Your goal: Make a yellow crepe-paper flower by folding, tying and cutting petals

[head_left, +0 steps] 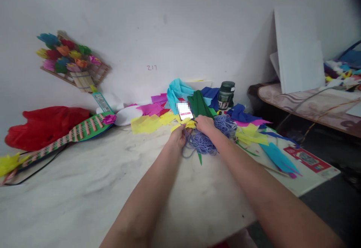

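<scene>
My left hand (178, 137) is closed on a gathered piece of yellow crepe paper (187, 123). Close by on its right, my right hand (205, 124) has its fingers pinched together beside the paper; what they grip is too small to make out. A loose heap of purple-blue yarn (203, 142) lies under and between the hands, with strands looping near my left wrist. Just behind the hands, a phone (185, 111) with a lit screen leans against bunched crepe paper. Dark green crepe paper (200, 104) lies beyond my right hand.
A dark jar (226, 95) stands against the wall, among light-blue crepe paper (178, 92) and other coloured sheets. On the left are a green stringed-instrument craft (87, 127) and a red bag (46, 126). Paper flowers (67, 58) hang above. White boards (299, 49) lean at right.
</scene>
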Demonstrator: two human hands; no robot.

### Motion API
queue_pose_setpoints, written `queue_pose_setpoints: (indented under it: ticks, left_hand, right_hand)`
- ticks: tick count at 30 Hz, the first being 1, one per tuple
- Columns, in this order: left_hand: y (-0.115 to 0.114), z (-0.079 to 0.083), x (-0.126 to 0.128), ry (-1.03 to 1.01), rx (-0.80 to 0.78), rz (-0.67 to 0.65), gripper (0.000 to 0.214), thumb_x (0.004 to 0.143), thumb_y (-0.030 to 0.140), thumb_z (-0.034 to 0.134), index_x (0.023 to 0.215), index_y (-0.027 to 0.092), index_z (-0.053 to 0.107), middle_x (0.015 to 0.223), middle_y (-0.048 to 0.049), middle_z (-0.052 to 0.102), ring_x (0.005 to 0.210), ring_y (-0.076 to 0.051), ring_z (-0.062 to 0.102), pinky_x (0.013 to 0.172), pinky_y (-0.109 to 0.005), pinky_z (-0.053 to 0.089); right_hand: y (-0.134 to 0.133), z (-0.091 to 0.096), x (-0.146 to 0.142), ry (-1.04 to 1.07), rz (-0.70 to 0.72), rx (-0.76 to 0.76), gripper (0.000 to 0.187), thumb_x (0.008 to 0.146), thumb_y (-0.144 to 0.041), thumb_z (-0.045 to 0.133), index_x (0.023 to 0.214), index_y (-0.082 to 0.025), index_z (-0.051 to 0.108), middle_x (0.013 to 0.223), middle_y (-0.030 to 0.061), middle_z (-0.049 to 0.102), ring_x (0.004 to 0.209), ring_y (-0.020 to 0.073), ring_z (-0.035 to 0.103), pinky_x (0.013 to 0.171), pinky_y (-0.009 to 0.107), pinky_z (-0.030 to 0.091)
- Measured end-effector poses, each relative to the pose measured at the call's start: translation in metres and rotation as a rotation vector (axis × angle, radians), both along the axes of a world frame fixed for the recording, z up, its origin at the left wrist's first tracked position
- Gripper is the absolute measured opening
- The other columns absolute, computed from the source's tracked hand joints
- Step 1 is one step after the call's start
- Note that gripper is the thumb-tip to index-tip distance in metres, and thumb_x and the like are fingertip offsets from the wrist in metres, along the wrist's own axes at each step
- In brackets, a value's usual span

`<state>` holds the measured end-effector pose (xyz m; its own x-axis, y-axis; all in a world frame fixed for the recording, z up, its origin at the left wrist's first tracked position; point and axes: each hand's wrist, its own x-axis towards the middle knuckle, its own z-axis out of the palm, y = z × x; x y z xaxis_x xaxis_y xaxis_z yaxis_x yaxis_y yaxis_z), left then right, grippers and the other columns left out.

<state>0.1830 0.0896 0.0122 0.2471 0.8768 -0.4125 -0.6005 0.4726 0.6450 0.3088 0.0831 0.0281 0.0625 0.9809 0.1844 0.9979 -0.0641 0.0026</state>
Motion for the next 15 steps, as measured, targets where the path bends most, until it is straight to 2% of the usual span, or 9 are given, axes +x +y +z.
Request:
queue_pose_setpoints:
  ticks: [7,15]
  left_hand:
    - [0.0010,-0.0035,0.0005,-0.024,0.043,-0.026,0.023,0.078,0.012,0.053,0.100,0.011,0.056,0.077,-0.0078,0.064,0.062,-0.015,0.063,0.051,-0.024,0.054]
    - [0.0042,-0.0021,0.0013,-0.055,-0.028,-0.011,0.030,0.078,0.014,0.054,0.107,0.012,0.055,0.080,-0.0094,0.064,0.062,-0.014,0.063,0.052,-0.021,0.054]
  right_hand:
    - [0.0058,0.0054,-0.0021,-0.003,-0.015,-0.069,0.030,0.081,-0.021,0.043,0.103,-0.018,0.062,0.106,0.0127,0.061,0.099,0.0214,0.057,0.078,0.029,0.043]
    - [0.0102,0.0082,0.0003,0.037,-0.054,-0.148,0.035,0.076,-0.025,0.050,0.106,-0.013,0.061,0.107,0.0172,0.058,0.099,0.0268,0.057,0.075,0.032,0.045]
